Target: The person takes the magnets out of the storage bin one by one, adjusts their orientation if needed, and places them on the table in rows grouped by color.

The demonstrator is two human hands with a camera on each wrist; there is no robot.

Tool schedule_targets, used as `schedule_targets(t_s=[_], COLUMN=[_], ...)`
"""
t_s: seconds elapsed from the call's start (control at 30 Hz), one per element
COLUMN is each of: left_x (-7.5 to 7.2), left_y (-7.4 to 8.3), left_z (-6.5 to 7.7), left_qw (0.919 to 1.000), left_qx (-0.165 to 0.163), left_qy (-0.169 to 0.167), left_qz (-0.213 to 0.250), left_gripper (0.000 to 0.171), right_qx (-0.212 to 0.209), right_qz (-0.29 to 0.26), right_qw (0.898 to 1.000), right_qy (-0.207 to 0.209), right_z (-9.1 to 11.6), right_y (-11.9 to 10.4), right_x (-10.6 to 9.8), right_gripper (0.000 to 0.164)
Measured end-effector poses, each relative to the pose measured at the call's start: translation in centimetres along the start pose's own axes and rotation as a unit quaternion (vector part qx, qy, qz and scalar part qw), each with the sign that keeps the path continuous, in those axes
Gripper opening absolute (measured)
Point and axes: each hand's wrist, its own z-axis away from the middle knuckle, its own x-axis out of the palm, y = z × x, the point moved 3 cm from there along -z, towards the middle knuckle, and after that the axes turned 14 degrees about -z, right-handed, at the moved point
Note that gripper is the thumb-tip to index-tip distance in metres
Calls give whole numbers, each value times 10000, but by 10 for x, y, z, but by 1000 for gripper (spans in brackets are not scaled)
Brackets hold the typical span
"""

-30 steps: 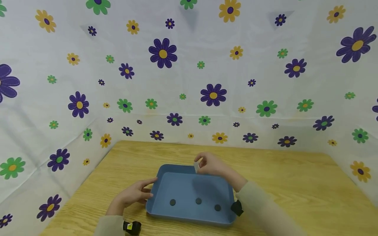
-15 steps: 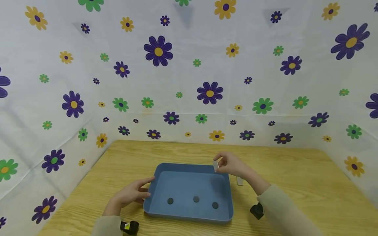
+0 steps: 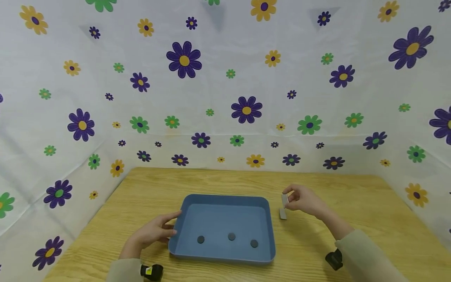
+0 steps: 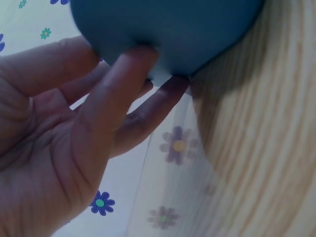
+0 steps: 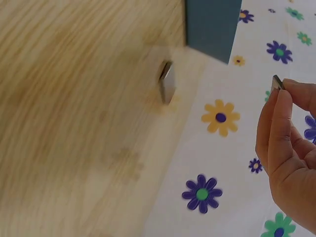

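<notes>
Wood-grain table (image 3: 303, 250), blue rectangular tray (image 3: 225, 217) on it, left hand (image 3: 155, 229), fingers extended, touching tray's side, right hand (image 3: 303, 201) pinching flat grey block (image 3: 284, 199) right of tray, second block (image 3: 282, 214) on table, three dark discs (image 3: 231, 236) inside tray.

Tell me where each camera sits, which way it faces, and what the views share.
Head: worn on the head, facing forward and down over the blue tray and wooden table; left hand, right hand and sleeves show.
Left wrist: on that wrist, facing the fingers at the tray; only the left hand shows.
Right wrist: on that wrist, facing the table and flowered cloth; the right hand shows, pinching a thin pale plate.
Shared: head and right wrist both show this plate and a second plate on the table.
</notes>
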Motion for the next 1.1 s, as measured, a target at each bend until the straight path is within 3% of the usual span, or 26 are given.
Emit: schedule_targets(t_s=[0.57,1.1], left_x=[1,0], left_y=[0,0], left_z=[0,0], left_qw=[9999,10000], left_qx=[25,31], left_qy=[-12,23], left_qz=[135,89], left_gripper=[66,65], right_qx=[702,1133], right_qz=[136,915], right_qw=[9968,9889], right_qy=[370,281], right_z=[25,22], right_y=[36,59], right_x=[-43,-55], right_gripper=[38,32])
